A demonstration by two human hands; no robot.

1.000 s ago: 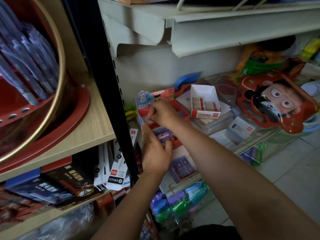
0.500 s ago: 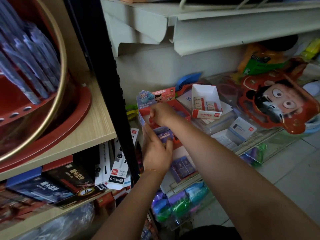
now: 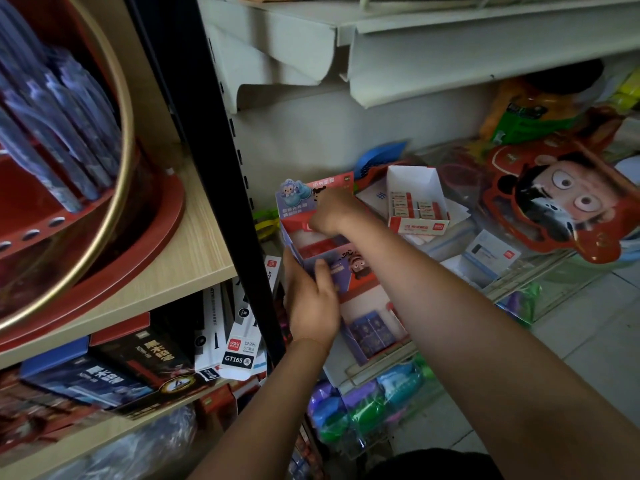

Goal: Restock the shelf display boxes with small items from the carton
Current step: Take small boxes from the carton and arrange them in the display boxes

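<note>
Grey metal shelf (image 3: 450, 53) overhead, well above both hands. Wooden shelf (image 3: 194, 258) far left of the fingers, carrying a red round pen stand (image 3: 86, 237). Black upright post (image 3: 214, 168) just left of the left hand. Red cartoon-face pack (image 3: 568, 202) well to the right of the fingers. Display box (image 3: 311, 251), red and blue with cartoon header card, sits on the wire shelf (image 3: 381, 355) between the two hands. Left hand (image 3: 313, 303) grips the display box's front lower corner, thumb curled over the front panel, remaining fingers wrapped round the left side. Right hand (image 3: 334, 213) is down in the top rear of the display box, fingers bent inward and hidden from the camera; cannot tell whether they hold an item. White open box (image 3: 415, 202) with eraser packs just right of the right hand, not touching. Small blue packs (image 3: 372, 329) below and right of the left-hand fingers. Pen boxes (image 3: 239, 341) labelled GT165 lower left of the left hand. Carton not in view.
</note>
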